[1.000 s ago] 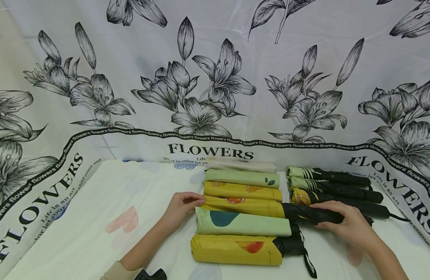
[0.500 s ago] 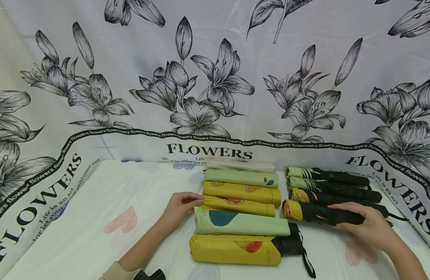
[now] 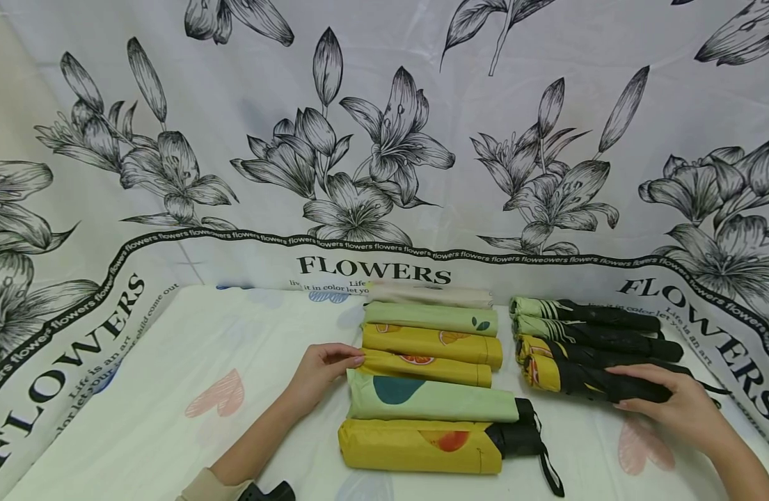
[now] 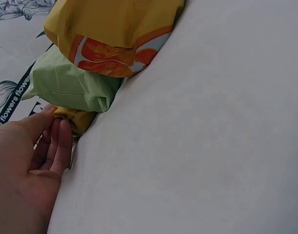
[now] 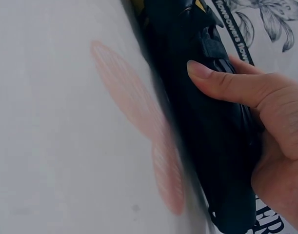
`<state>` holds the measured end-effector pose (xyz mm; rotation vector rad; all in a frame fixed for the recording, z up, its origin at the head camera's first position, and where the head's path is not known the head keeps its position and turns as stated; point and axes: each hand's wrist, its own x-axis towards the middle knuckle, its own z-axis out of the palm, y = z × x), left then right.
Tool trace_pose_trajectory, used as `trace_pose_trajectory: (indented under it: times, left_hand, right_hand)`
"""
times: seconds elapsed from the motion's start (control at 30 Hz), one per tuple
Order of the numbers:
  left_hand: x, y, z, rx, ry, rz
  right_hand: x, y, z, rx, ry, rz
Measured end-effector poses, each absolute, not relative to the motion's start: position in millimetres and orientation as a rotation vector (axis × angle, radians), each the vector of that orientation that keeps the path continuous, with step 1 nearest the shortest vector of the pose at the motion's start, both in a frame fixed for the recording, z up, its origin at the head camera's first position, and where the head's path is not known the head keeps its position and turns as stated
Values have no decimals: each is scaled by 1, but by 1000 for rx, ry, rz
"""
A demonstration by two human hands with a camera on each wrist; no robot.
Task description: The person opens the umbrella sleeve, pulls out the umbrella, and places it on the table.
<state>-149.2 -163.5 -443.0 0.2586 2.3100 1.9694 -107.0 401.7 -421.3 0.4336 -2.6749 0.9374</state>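
My left hand (image 3: 321, 379) pinches the left end of a yellow umbrella sleeve (image 3: 449, 371) printed with an orange slice. In the left wrist view the fingertips hold the gathered yellow cloth (image 4: 80, 119). At the right, my right hand (image 3: 678, 403) grips a folded black umbrella (image 3: 593, 383) with yellow orange-print cloth at its left end. Seen from the right wrist, the thumb lies across the umbrella's dark body (image 5: 197, 107), with the other fingers mostly hidden behind. This umbrella is apart from the sleeve and lies against another black and yellow umbrella (image 3: 541, 346).
Two black and green umbrellas (image 3: 609, 316) lie behind on the right. Beyond the held sleeve are a yellow sleeve (image 3: 422, 341), a green sleeve (image 3: 422, 317) and a pale one (image 3: 434, 298). Nearer are a green sleeved umbrella (image 3: 459, 402) and a yellow one (image 3: 397, 445).
My right hand has drawn the umbrella rightward out of the yellow sleeve and over beside the other umbrellas. The sleeve has flattened. My left hand keeps its pinch in place.
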Motion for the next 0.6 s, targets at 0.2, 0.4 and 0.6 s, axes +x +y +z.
trace_pose_trajectory:
  times: [0.2,0.4,0.6]
  left_hand:
    - [-149,-163,-443,265,2302,1973]
    - [-148,-164,-442,272,2300,1974]
    - [-148,-164,-442,270,2310,1965]
  right_hand:
    - [-107,404,-425,436,-2651,941]
    - [-108,403,-429,439,-2627,925]
    - [-109,402,-434,391,-2623,905]
